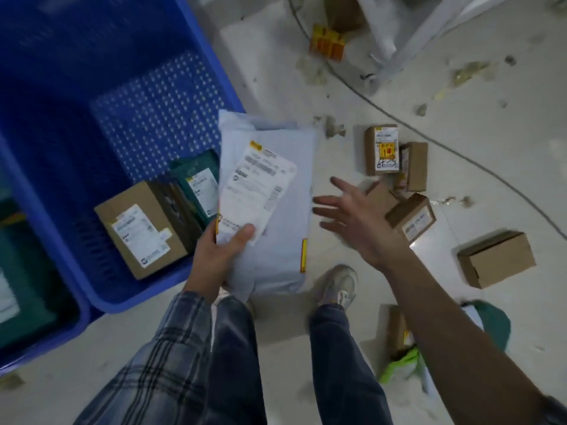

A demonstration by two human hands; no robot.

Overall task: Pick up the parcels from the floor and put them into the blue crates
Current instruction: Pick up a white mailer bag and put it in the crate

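My left hand (221,256) grips the near edge of a white plastic mailer parcel (276,210) with a shipping label, held above the floor beside the blue crate (92,87). Inside that crate lie a brown cardboard box (144,228) and a green parcel (199,182). My right hand (352,222) hovers with fingers spread, holding nothing, just right of the mailer and above several small brown boxes (411,216) on the floor. A labelled upright box (382,148) stands further back.
A second blue crate (40,317) with a green parcel sits at the left edge. A plain box (497,259) lies right, and a green bag (402,366) and another box sit under my right arm. A cable (399,118) crosses the littered floor. My shoe (337,286) is below the mailer.
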